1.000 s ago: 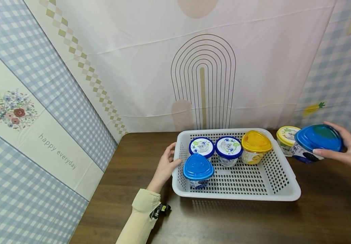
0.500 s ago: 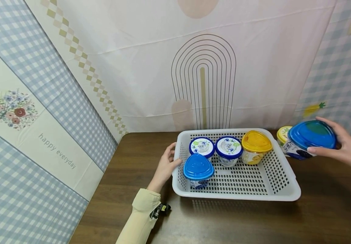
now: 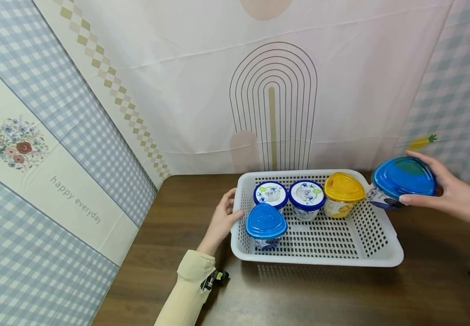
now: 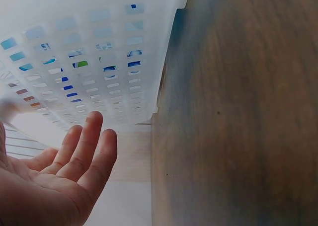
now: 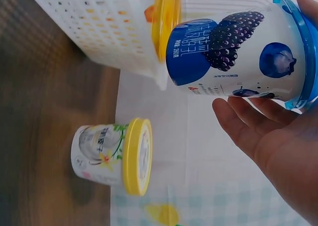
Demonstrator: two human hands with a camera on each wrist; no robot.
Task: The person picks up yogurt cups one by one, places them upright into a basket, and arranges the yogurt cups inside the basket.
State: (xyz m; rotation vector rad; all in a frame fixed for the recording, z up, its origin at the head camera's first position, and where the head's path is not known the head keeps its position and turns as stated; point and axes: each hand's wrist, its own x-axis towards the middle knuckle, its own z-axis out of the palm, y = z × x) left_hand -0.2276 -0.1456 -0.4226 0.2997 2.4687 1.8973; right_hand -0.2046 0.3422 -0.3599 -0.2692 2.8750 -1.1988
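My right hand (image 3: pixel 434 190) grips a large yogurt cup (image 3: pixel 403 181) with a blue triangular lid, held tilted over the basket's right rim. Blackberries and blueberries are printed on its side in the right wrist view. At the left, my left hand (image 3: pixel 220 222) holds the rim of a white plastic basket (image 3: pixel 316 262), thumb over the edge and fingers outside. Inside stand another blue-lidded cup (image 3: pixel 265 222), two round cups with white-and-blue lids, one of them a middle cup (image 3: pixel 307 195), and a yellow-lidded cup (image 3: pixel 343 188).
Outside the basket, a round cup with a yellow-rimmed lid (image 5: pixel 139 156) stands on the wooden table (image 3: pixel 169 235); the held cup hides it in the head view. A patterned cloth (image 3: pixel 190 90) hangs behind the table's back edge.
My right hand has carried the blue-lidded cup leftward and slightly up, from beside the basket to its right rim, covering the yellow-rimmed cup. My left hand has stayed at the basket's rim.
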